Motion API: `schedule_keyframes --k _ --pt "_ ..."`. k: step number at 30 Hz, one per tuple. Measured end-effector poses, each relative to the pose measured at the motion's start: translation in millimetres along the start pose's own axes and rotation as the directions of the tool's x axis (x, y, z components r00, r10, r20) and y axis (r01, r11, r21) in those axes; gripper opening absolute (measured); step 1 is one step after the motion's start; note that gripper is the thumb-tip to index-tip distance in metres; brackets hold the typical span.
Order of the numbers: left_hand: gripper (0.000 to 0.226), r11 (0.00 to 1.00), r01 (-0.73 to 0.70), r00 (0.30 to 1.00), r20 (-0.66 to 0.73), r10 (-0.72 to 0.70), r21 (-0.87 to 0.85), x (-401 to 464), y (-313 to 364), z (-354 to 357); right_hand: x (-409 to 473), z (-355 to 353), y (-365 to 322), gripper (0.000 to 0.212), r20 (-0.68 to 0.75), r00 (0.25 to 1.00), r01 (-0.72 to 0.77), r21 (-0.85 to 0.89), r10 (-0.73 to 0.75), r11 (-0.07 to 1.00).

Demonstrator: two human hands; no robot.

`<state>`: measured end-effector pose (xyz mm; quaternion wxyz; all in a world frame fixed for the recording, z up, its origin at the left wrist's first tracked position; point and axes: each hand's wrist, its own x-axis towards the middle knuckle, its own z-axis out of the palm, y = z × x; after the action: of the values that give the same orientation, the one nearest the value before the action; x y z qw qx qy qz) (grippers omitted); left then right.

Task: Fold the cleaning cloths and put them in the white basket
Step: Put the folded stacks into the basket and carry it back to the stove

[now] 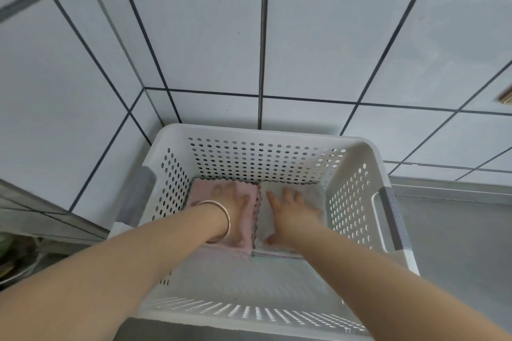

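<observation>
A white perforated basket (357,147) with grey handles stands on a steel counter against a tiled wall. Inside it, at the far end, two folded cleaning cloths lie side by side. The pink cloth (201,188) is on the left and the grey-white cloth (313,194) on the right. My left hand (235,202), a silver bangle on its wrist, lies flat on the pink cloth with fingers spread. On the grey-white cloth my right hand (291,207) presses down flat, fingers apart. Neither hand grips anything. The near part of the basket floor is bare.
Pale tiles with dark grout cover the wall (221,36) behind and to the left. The steel counter (457,243) stretches to the right of the basket. At the lower left edge, dishes sit in a sink area (13,257).
</observation>
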<state>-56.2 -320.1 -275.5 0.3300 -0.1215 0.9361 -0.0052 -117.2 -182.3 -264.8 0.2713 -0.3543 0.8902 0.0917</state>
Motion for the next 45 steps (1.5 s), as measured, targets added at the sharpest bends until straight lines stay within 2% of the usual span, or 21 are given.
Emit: schedule_keyframes --k 4,7,10,12,13,14,15,16,17,18,19,20,22,25,26,27,28,32,37,42,45 --pt "0.113 0.995 0.094 0.989 0.114 -0.09 -0.027 0.2 -6.9 14.8 6.7 13.0 -13.4 0.1 0.056 0.998 -0.036 -0.028 0.037 0.999" --pt "0.104 0.997 0.077 0.989 0.129 -0.076 -0.004 -8.1 -1.8 -0.1 7.1 5.3 -12.7 0.093 0.083 0.995 -0.043 -0.053 0.047 0.998" --pt "0.067 0.997 0.044 0.999 0.005 -0.044 -0.06 -24.0 -5.8 -32.5 -11.3 -30.3 -7.6 0.065 0.019 1.0 -0.014 0.048 0.013 0.999" --pt "0.059 0.955 0.047 0.987 -0.134 -0.089 -0.291 -44.1 -18.1 -53.7 -35.6 -57.6 2.8 0.047 -0.174 0.984 0.002 0.234 0.04 0.972" --pt "0.057 0.915 0.041 0.966 -0.219 -0.139 -0.401 -59.8 -26.2 -61.9 -51.4 -67.2 10.3 0.042 -0.309 0.946 0.011 0.322 0.094 0.947" --pt "0.056 0.88 0.033 0.927 -0.314 -0.204 -0.474 -76.5 -34.4 -66.1 -67.3 -72.6 19.3 0.04 -0.463 0.87 0.024 0.385 0.17 0.923" --pt "0.055 0.85 0.031 0.872 -0.401 -0.28 -0.526 -90.7 -41.8 -67.2 -80.2 -73.7 30.8 0.04 -0.601 0.757 0.025 0.417 0.255 0.909" --pt "0.056 0.817 0.029 0.816 -0.458 -0.351 -0.575 -102.9 -48.0 -64.7 -91.2 -70.1 43.1 0.041 -0.689 0.64 0.01 0.448 0.338 0.894" --pt "0.056 0.781 0.023 0.771 -0.486 -0.411 -0.624 -114.1 -51.6 -59.8 -99.9 -63.8 54.6 0.043 -0.704 0.569 -0.024 0.504 0.426 0.863" --pt "0.057 0.751 0.03 0.736 -0.494 -0.463 -0.66 -123.1 -53.6 -53.3 -106.9 -57.4 64.8 0.046 -0.652 0.561 -0.069 0.577 0.511 0.813" --pt "0.057 0.733 0.047 0.702 -0.5 -0.507 -0.678 -129.9 -54.5 -45.9 -111.5 -50.6 73.3 0.049 -0.554 0.599 -0.104 0.662 0.578 0.742" --pt "0.056 0.725 0.067 0.668 -0.509 -0.542 -0.685 -135.2 -55.1 -37.9 -115.0 -43.8 79.3 0.05 -0.432 0.661 -0.125 0.743 0.614 0.658" --pt "0.054 0.697 0.109 0.62 -0.5 -0.605 -0.709 -144.5 -54.2 -27.4 -117.7 -32.4 86.1 0.047 -0.242 0.772 -0.118 0.854 0.588 0.506" --pt "0.052 0.69 0.247 0.658 -0.405 -0.635 -0.68 -148.8 -50.3 -23.3 -113.8 -26.2 90.4 0.013 -0.178 0.842 -0.008 0.94 0.509 0.342" --pt "0.051 0.698 0.295 0.674 -0.375 -0.636 -0.653 -147.3 -50.9 -25.6 -111.6 -28.0 90.1 0.007 -0.16 0.849 0.019 0.962 0.504 0.274" --pt "0.048 0.698 0.328 0.686 -0.347 -0.639 -0.636 -145.7 -51.4 -27.9 -109.8 -29.0 90.2 0.013 -0.138 0.853 0.032 0.976 0.504 0.213" --pt "0.043 0.696 0.35 0.704 -0.314 -0.637 -0.627 -143.7 -52.8 -29.8 -107.2 -27.1 90.1 0.017 -0.127 0.853 0.032 0.981 0.507 0.191" --pt "0.027 0.725 0.339 0.782 -0.25 -0.571 -0.599 -139.9 -52.2 -39.1 -116.6 -24.9 103.2 0.019 -0.149 0.835 0.009 0.966 0.53 0.258" --pt "0.014 0.711 0.101 0.771 -0.397 -0.498 -0.696 -161.2 -47.7 -51.9 -170.7 -26.7 122.9 0.01 -0.197 0.797 0.093 0.974 0.571 0.206" --pt "0.009 0.752 -0.044 0.808 -0.466 -0.36 -0.657 -183.9 -26.8 -53.9 -231.8 -7.2 123.8 0.021 -0.24 0.71 0.083 0.962 0.662 0.26" --pt "0.003 0.781 -0.142 0.841 -0.491 -0.229 -0.608 -185.4 -14.5 -46.0 -264.3 24.2 112.4 0.023 -0.158 0.635 0.049 0.985 0.756 0.165"
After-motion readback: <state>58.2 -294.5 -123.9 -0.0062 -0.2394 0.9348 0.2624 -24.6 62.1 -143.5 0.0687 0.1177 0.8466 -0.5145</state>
